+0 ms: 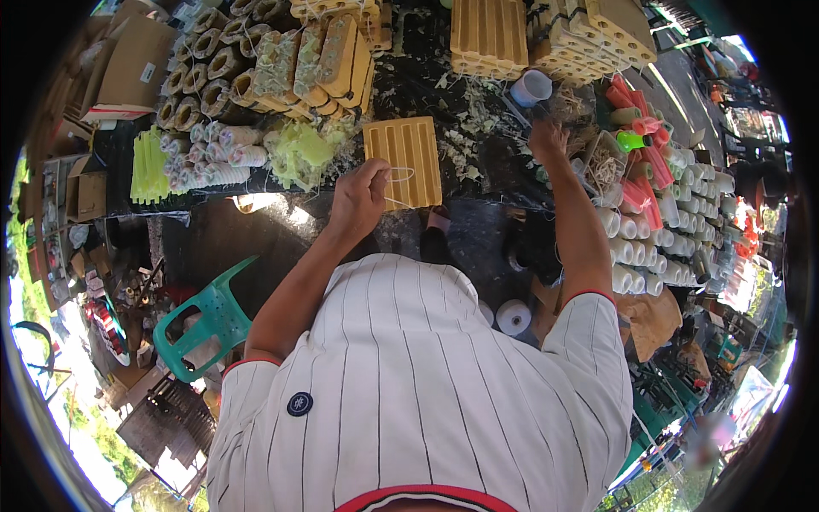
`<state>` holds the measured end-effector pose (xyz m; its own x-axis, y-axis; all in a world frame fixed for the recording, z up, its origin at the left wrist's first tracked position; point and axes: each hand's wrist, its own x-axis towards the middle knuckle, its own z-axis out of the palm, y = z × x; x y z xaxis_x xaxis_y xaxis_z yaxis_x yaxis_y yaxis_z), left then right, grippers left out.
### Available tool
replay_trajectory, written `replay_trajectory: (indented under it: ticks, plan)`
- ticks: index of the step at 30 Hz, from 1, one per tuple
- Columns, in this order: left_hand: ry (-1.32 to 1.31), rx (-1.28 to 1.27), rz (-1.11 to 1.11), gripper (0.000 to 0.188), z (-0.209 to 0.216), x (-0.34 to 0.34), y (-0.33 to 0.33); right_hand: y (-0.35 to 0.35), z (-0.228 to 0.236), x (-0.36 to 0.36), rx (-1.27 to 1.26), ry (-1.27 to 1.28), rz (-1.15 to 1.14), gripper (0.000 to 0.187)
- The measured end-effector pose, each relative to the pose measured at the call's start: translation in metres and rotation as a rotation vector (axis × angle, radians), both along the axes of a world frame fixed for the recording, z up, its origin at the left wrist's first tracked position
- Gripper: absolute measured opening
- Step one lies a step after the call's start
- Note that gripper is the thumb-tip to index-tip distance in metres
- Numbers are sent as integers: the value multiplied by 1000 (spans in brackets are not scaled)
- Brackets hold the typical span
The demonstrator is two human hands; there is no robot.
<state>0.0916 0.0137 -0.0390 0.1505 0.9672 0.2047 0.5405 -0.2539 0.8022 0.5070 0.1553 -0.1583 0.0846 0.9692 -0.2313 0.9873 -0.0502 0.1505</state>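
Observation:
My left hand [360, 196] is closed, its fingers pinching a thin white looped string [401, 174]. The loop hangs over the lower part of a yellow grooved wooden mould [401, 141], which lies flat at the table's front edge. My right hand [547, 141] is stretched out to the right, just below a whitish-blue cup [531, 88] and beside a heap of dry straw-like fibres [605, 160]. Its fingers are too small and dark to show whether they hold anything.
Stacked wooden moulds [488, 38] stand at the back. On the left are hollow brown tubes [207, 43], wrapped rolls [241, 155] and yellow-green shreds [305, 152]. White rolls [627, 226] and a green bottle [632, 141] sit right. A green plastic chair [209, 311] stands lower left.

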Motion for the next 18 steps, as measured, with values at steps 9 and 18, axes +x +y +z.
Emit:
replay_trajectory:
  ticks: [9,18]
  plan:
    - [119,137,19,14,-24,4,19,-64,112,-68,331,447,427,44]
    - [127,151,-35,12,-22,14,38,-158,174,-141,70,489,449,47]
